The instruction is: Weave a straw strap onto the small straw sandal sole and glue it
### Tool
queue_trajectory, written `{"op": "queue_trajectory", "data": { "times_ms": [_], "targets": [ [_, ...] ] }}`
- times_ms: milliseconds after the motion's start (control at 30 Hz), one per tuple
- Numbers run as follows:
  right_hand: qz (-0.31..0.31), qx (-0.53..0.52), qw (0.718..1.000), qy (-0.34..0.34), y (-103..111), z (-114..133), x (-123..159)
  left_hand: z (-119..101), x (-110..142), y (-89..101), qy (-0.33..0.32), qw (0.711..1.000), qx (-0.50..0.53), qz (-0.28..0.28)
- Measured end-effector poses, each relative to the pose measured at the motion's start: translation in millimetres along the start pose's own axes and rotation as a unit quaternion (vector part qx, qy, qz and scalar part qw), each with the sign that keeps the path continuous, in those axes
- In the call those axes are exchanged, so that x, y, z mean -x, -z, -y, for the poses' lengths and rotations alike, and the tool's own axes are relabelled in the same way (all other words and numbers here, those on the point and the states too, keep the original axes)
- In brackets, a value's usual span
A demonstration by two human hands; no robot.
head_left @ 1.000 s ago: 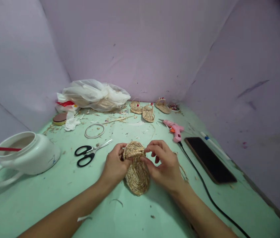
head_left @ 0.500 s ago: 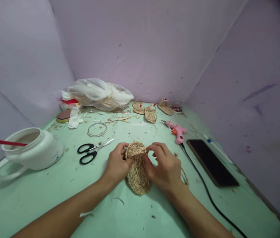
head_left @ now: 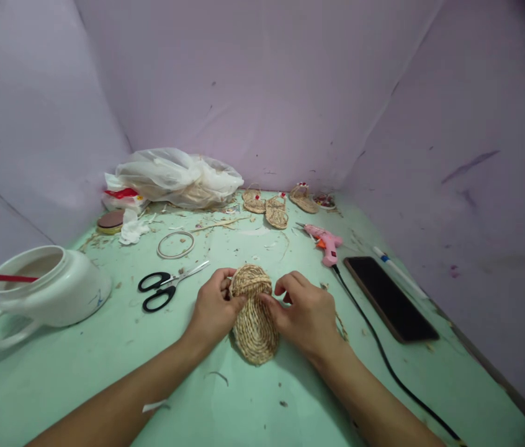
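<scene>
A small woven straw sandal [head_left: 254,316] lies on the green table [head_left: 80,366] in front of me, its strap arching over the far end. My left hand [head_left: 215,308] grips the sandal's left edge, thumb pressed on the weave near the strap. My right hand [head_left: 304,313] holds the right edge, thumb on the sole and fingers curled beside the strap.
Black-handled scissors [head_left: 164,289] and a thin ring [head_left: 175,244] lie to the left, with a white pot [head_left: 53,288] beyond them. A pink glue gun [head_left: 324,241], its black cord [head_left: 383,360], a dark phone [head_left: 389,298] and a pen [head_left: 397,271] sit to the right. Finished sandals [head_left: 275,211] and a plastic bag [head_left: 179,177] are at the back.
My right hand's fingers have come down from the strap's top to the sandal's right side. The left hand keeps its grip. The view shifted slightly.
</scene>
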State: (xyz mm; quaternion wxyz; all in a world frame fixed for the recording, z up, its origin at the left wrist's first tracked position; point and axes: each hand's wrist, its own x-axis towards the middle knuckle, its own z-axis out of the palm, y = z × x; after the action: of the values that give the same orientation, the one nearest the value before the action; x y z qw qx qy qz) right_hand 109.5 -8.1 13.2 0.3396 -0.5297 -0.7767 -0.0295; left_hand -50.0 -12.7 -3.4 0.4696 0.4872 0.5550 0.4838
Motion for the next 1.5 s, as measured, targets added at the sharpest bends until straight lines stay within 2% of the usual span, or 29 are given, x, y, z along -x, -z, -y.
{"op": "queue_trajectory", "data": {
  "times_ms": [167, 400, 533, 1033, 1167, 1333, 1500],
  "targets": [
    [0.009, -0.006, 1.000, -0.014, -3, -2, 3, -2, 0, -0.3, 0.004, 1.000, 0.009, 0.003],
    [0.113, -0.083, 0.990, -0.019, 0, -9, -1, -4, -1, -1.2, 0.014, 1.000, 0.003, 0.000],
    [0.132, -0.123, 0.984, -0.006, 1, -12, -3, -2, -1, -0.9, 0.007, 1.000, 0.003, 0.003],
    [0.074, -0.122, 0.988, 0.057, 5, -13, -4, 1, -2, -0.6, 0.007, 1.000, -0.024, 0.001],
    [0.041, -0.107, 0.992, 0.045, 7, -9, -3, -1, -1, -1.3, 0.001, 1.000, -0.031, -0.002],
    [-0.002, -0.065, 0.994, 0.089, 8, -3, -2, -2, 1, -2.1, -0.006, 0.999, -0.043, -0.009],
    [-0.050, -0.042, 0.993, 0.098, 5, 2, -1, -2, 2, -1.4, -0.028, 0.993, -0.112, -0.028]
  ]
}}
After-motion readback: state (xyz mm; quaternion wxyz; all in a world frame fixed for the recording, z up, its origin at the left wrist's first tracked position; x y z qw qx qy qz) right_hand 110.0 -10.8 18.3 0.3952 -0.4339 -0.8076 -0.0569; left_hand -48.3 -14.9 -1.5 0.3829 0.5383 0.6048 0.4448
